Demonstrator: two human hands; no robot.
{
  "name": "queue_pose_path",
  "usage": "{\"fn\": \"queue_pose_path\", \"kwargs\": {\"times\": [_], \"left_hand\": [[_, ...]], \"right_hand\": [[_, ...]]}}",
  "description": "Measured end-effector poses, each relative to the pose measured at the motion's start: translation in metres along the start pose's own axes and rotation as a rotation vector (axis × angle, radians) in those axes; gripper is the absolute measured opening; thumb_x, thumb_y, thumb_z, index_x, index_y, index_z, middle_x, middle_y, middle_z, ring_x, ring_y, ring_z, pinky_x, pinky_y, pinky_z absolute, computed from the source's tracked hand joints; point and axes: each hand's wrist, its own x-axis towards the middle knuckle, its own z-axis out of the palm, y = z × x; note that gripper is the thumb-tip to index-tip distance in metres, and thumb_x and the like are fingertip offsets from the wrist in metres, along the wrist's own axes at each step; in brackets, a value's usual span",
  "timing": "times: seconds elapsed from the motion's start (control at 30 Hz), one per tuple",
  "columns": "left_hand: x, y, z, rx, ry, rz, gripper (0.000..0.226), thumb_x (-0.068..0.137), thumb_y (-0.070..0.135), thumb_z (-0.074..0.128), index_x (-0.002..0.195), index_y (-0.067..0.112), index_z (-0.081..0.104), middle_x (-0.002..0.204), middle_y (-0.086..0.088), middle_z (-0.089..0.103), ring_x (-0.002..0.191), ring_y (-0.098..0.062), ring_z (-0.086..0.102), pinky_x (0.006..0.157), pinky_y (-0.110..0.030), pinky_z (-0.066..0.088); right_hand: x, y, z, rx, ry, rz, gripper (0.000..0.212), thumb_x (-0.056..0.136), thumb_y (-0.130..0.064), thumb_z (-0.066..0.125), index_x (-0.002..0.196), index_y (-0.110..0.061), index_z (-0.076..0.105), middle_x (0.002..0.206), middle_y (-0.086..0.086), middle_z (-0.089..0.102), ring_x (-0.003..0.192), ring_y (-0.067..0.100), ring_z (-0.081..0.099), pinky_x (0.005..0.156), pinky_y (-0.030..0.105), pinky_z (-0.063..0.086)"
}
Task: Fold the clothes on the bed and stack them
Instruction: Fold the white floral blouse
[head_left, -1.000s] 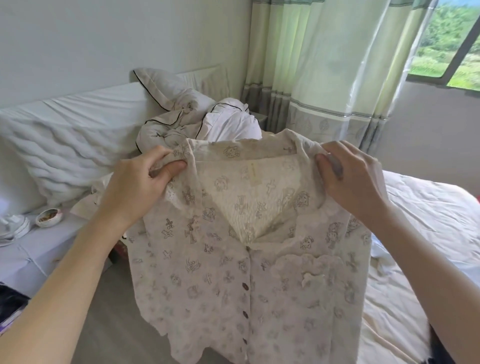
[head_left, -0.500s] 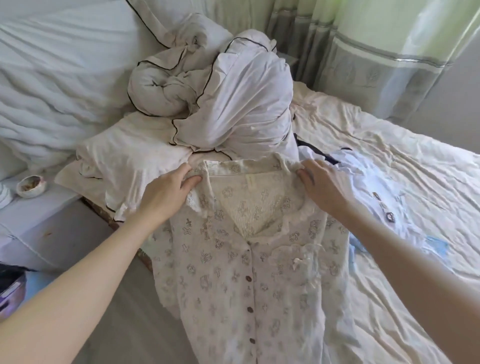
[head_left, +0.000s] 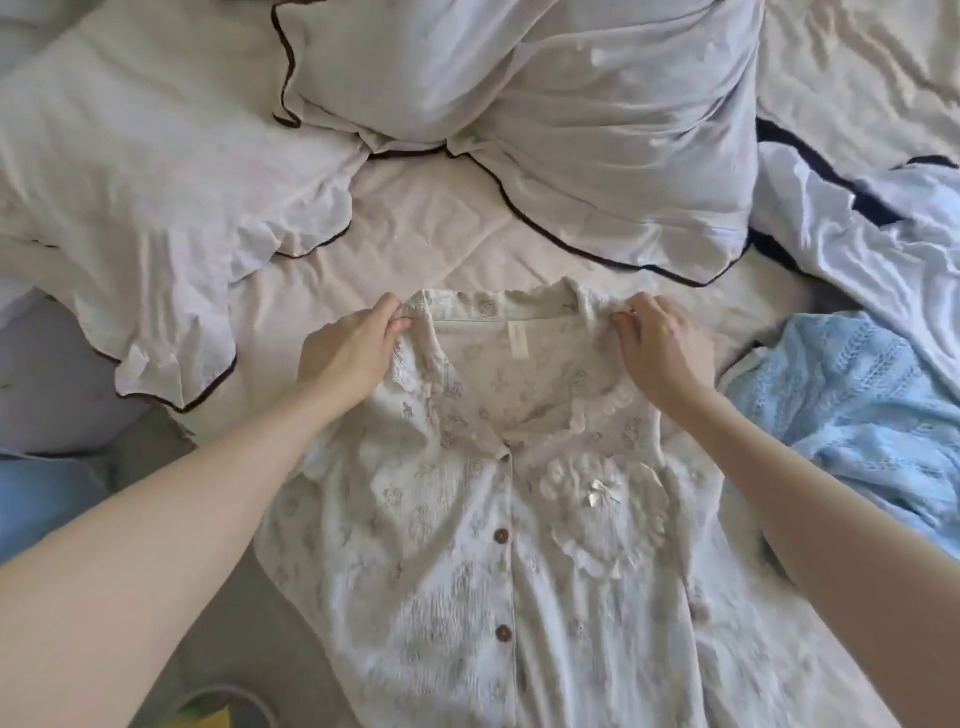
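printed button-up top (head_left: 467, 545) lay face up on the bed (head_left: 426, 218), centre to lower centre of frame, collar toward the top of frame, hem running off the bottom edge. long axis ran top to bottom of frame, button placket roughly on that line. left hand (head_left: 348, 353) pinched the collar/shoulder at the left of the neckline, thumb and fingers curled on the fabric. right hand (head_left: 660, 348) pinched the matching spot at the right of the neckline, fingers curled on the cloth too. both hands sat at the same height in frame, on either side of the neck opening, so neither was nearer; the body of the top lay below them, toward the bottom of frame. a ruffled pocket with bow (head_left: 605, 512) sat right of the placket, below the right hand.

judgement: top was spread flat, no fold made yet. the fold looks likely to go sideways across the long axis, each side coming in toward the placket, then the hem up to the collar.

light blue knit garment (head_left: 852, 415) lay crumpled at right of frame, just beside the top, unfolded. white bedding with dark piping (head_left: 597, 104) was bunched at upper centre, apart from the collar. a pillow (head_left: 145, 156) sat at upper left. no stack seen in frame.
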Motion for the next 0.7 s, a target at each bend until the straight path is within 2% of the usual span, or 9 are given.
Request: {"fn": "queue_pose_path", "kwargs": {"times": [0.1,0.27,0.37,0.5,0.7], "left_hand": [[0.041,-0.003,0.034,0.07,0.039,-0.005,0.029,0.102,0.039,0.028,0.1,0.014,0.042,0.089,-0.01,0.063,0.068,-0.03,0.053,0.056,-0.034,0.034],[0.099,-0.01,0.075,0.158,0.109,0.037,0.033,0.102,0.039,0.026,0.104,0.011,0.044,0.087,-0.014,0.061,0.068,-0.034,0.056,0.058,-0.037,0.042],[0.122,-0.019,0.093,0.096,0.194,0.021,0.027,0.102,0.034,0.032,0.102,0.011,0.045,0.089,-0.015,0.062,0.074,-0.037,0.058,0.057,-0.037,0.037],[0.129,-0.03,0.12,0.044,0.219,0.022,0.021,0.102,0.033,0.033,0.097,0.015,0.043,0.09,-0.013,0.062,0.068,-0.031,0.05,0.055,-0.035,0.032],[0.138,-0.038,0.135,0.08,0.19,0.117,0.029,0.102,0.036,0.032,0.11,0.012,0.046,0.097,-0.017,0.063,0.073,-0.04,0.058,0.054,-0.037,0.032]], "right_hand": [[0.027,0.012,0.041,0.031,-0.041,0.044,0.03,0.1,-0.024,0.039,0.11,-0.002,0.057,0.108,0.018,0.057,0.095,0.035,0.054,0.073,0.037,0.036],[0.069,0.026,0.09,0.044,0.043,0.096,0.029,0.1,-0.021,0.038,0.105,-0.002,0.058,0.11,0.019,0.056,0.103,0.035,0.05,0.089,0.042,0.032],[0.095,0.029,0.111,0.07,0.138,0.074,0.028,0.099,-0.021,0.037,0.104,-0.003,0.058,0.107,0.017,0.056,0.1,0.033,0.049,0.089,0.043,0.033],[0.104,0.038,0.146,0.061,0.085,0.066,0.029,0.101,-0.02,0.035,0.108,-0.005,0.058,0.108,0.016,0.056,0.099,0.031,0.049,0.087,0.039,0.03],[0.104,0.043,0.163,0.041,0.082,0.047,0.032,0.102,-0.017,0.03,0.114,-0.004,0.056,0.107,0.019,0.057,0.092,0.033,0.051,0.082,0.041,0.03]]}}
